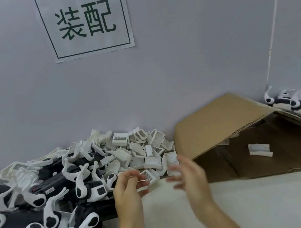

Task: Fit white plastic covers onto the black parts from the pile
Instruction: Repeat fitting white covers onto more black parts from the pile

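Left hand (127, 189) — raised over the table's near middle, fingers loosely curled, thumb and fingertips around a small white plastic cover (148, 176) with a dark grid on its face; contact blurred, grip looked like a light pinch. Right hand (191, 176) — raised just beside the left, palm turned inward, fingers spread and relaxed, nothing held; heavily motion-blurred. Both forearms entered from the table's near edge.

Table (241, 208) — pale surface, bare part under and to the right of the hands.

Heap of white covers (141, 149) — loose, jumbled, against the table's far edge at the middle, just beyond the hands; several showed the same dark grid patch, others lay hollow side up.

Pile of black parts (31, 203) — filled the table's left side from far edge to near-left corner; black bodies with curved white arms and white oval ends, tangled over one another; small labels on a few, text too small to read.

Cardboard box (250, 146) — lay opened on the table's right side, one flap lifted and slanting toward the wall, brown inside exposed. One white cover (259, 150) lay alone inside it.

Second group of black-and-white parts (299, 104) — at the far-right corner, behind the box's raised edge.

Paper sign (84, 19) — on the grey wall above the heap, framed by a dark line, marked 装配.

Thin pale rod (273, 19) — slanted up the wall at the right.
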Demonstrator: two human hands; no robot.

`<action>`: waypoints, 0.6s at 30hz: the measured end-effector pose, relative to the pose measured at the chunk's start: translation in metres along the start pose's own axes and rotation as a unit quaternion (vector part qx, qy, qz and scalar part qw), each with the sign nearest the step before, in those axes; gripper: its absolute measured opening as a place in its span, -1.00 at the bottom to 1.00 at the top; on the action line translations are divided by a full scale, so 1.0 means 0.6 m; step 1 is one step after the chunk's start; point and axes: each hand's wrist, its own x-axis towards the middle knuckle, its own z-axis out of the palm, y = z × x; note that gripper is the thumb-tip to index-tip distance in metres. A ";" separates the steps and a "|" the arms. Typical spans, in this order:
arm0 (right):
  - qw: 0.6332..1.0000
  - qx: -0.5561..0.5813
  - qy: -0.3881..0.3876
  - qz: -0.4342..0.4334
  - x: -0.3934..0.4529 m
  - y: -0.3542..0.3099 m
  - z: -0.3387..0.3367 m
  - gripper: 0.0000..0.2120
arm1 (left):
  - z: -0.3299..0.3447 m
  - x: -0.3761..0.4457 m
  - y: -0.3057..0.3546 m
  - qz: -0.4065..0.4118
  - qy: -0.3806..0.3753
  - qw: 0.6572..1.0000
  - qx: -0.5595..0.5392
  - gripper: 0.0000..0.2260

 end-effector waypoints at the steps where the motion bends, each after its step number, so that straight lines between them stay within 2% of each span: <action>1: 0.998 -0.054 -0.013 -0.014 -0.010 0.029 0.001 -0.75 | -0.001 -0.001 0.000 0.000 -0.002 1.000 0.005 -0.74; 4: 0.981 -0.175 -0.056 -0.070 -0.019 0.064 0.000 -0.67 | -0.003 -0.001 -0.002 0.002 -0.021 0.999 0.041 -0.75; 8: 0.942 -0.310 -0.114 -0.056 -0.011 0.069 -0.002 -0.64 | -0.001 -0.002 -0.008 0.020 -0.041 0.995 0.090 -0.73; 12: 0.937 -0.323 -0.120 -0.058 -0.007 0.077 -0.003 -0.65 | -0.004 -0.001 -0.008 0.036 -0.065 0.985 0.154 -0.68; 14: 0.939 -0.318 -0.117 -0.064 -0.003 0.080 -0.005 -0.65 | -0.003 -0.002 -0.017 0.051 -0.103 0.947 0.301 -0.67; 16: 0.936 -0.323 -0.108 -0.086 0.001 0.082 -0.006 -0.65 | 0.001 -0.008 -0.029 0.038 -0.141 0.876 0.460 -0.75; 17: 0.935 -0.325 -0.101 -0.098 0.003 0.082 -0.006 -0.65 | 0.001 -0.010 -0.033 0.028 -0.148 0.851 0.504 -0.79; 18: 0.936 -0.322 -0.093 -0.106 0.004 0.082 -0.006 -0.64 | -0.001 -0.011 -0.037 0.018 -0.151 0.840 0.521 -0.81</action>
